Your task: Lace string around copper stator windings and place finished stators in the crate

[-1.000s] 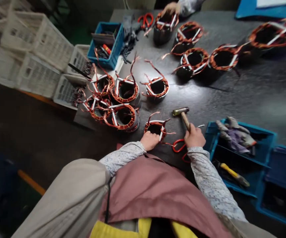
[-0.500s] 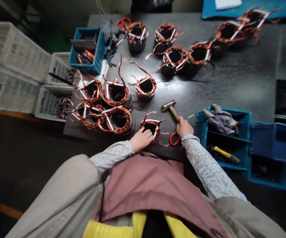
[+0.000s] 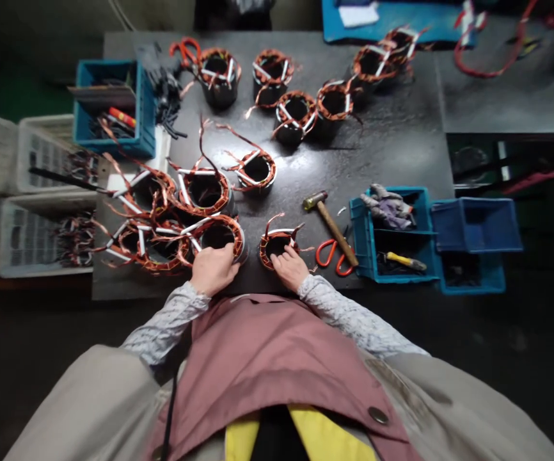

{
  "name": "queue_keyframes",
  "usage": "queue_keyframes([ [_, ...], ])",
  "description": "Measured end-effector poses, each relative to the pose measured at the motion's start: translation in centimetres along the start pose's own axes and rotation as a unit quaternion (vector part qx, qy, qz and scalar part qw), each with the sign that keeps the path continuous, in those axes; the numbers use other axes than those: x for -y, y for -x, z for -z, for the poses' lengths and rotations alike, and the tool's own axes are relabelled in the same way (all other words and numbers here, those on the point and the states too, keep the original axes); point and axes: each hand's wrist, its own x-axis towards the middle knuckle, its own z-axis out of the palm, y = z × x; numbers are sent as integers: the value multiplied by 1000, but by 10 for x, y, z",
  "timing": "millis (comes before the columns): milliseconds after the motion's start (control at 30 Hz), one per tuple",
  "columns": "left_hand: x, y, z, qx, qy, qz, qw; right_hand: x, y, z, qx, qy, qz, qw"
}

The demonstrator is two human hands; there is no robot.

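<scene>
My left hand grips the near rim of a motor stator wound with copper wire, the front right one of a cluster. Its fingertips reach into the bore. My right hand is closed on the near rim of a separate stator, with fingers at its inner edge. Copper leads and white sleeving stick up from both windings. To the right of my right hand lies a hammer with a brass-coloured head and wooden handle, across red-handled scissors.
Several more stators stand at the back of the dark table. Blue bins with gloves and a yellow-handled knife sit right. Another blue bin and white crates are at left.
My right hand has let go of the hammer, which now lies on the table, and taken hold of the near stator. My left hand has shifted left from that stator to the clustered one.
</scene>
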Motion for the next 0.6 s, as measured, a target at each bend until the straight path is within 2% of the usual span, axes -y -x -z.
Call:
queue_keyframes([
  [67,7,8,23,12,47,-15,999,5,-3,-8,4,1,-9,1000],
  [133,8,13,47,6,140,-56,989,3,2,-13,-11,-6,-18,1000],
  [233,-12,1,72,-29,262,-132,956,-1,17,-18,-31,-18,-16,999],
  [300,-36,-26,76,-58,264,-149,951,-3,23,-21,-45,-22,-6,999],
  [367,-58,-63,70,-84,240,-144,956,-3,26,-24,-61,-21,7,998],
  [433,-73,-102,62,-83,284,-139,945,-3,29,-24,-80,-17,12,997],
  [500,-80,-134,51,-45,416,-128,899,-4,34,-19,-95,-19,10,995],
  [533,-81,-146,44,-21,500,-112,858,-6,38,-15,-105,-28,13,994],
  [600,-79,-161,30,6,663,-53,747,-17,52,-4,-149,-64,13,987],
])
